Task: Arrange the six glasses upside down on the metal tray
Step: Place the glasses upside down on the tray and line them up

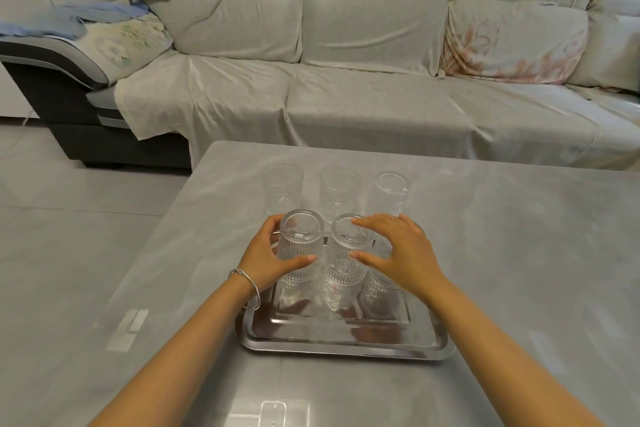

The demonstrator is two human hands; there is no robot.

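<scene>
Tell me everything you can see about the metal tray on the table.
The metal tray is rectangular with rounded corners and a raised rim, and looks like polished steel that mirrors the hands and glasses. It lies flat on the grey table, near the person. Ribbed clear glasses stand on it upside down, toward its far side; its near part is bare. The left hand and right hand hold glasses above it. Whether either hand touches the tray itself cannot be told.

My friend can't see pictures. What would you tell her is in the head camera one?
Two hands hold ribbed glasses upside down on a metal tray: the left hand grips one glass, and the right hand rests on another. Three more glasses stand in a row behind on the grey table, with a covered sofa beyond.
</scene>
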